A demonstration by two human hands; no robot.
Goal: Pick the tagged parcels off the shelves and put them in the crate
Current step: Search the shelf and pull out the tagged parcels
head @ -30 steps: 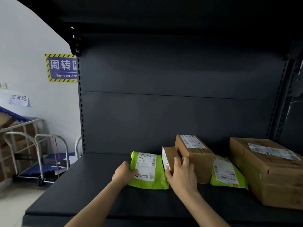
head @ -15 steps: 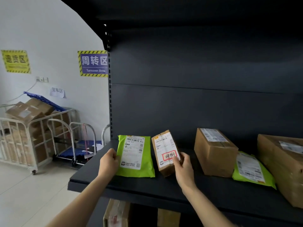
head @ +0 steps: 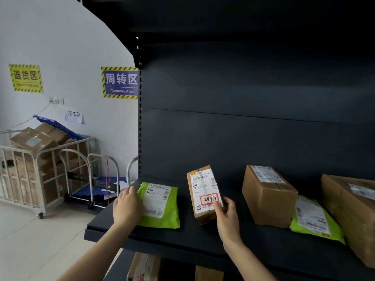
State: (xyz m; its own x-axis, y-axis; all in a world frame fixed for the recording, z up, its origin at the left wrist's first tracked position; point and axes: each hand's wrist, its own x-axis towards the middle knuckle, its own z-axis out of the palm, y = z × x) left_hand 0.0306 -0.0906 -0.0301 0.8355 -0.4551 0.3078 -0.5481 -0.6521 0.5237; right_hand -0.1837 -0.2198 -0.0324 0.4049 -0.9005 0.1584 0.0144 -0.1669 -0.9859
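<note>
A small brown cardboard parcel (head: pixel 202 191) with a white label and a red-framed handwritten tag is tilted up on the dark shelf (head: pixel 203 238). My right hand (head: pixel 227 218) grips its lower right corner. To its left lies a green mailer bag (head: pixel 160 203) with a white label. My left hand (head: pixel 126 205) rests on that bag's left edge, fingers bent over it. No crate is in view.
Right of the tagged parcel stand a medium cardboard box (head: pixel 267 196), a second green mailer (head: pixel 314 219) and a large box (head: pixel 353 213). More boxes sit on the shelf below (head: pixel 144 267). At left, a metal cage trolley (head: pixel 30 167) holds cartons, beside a blue platform cart (head: pixel 97 187).
My right hand pulled the small brown parcel away from the medium box and turned its tagged label face up. My left hand stayed on the green mailer. My view shifted left and back.
</note>
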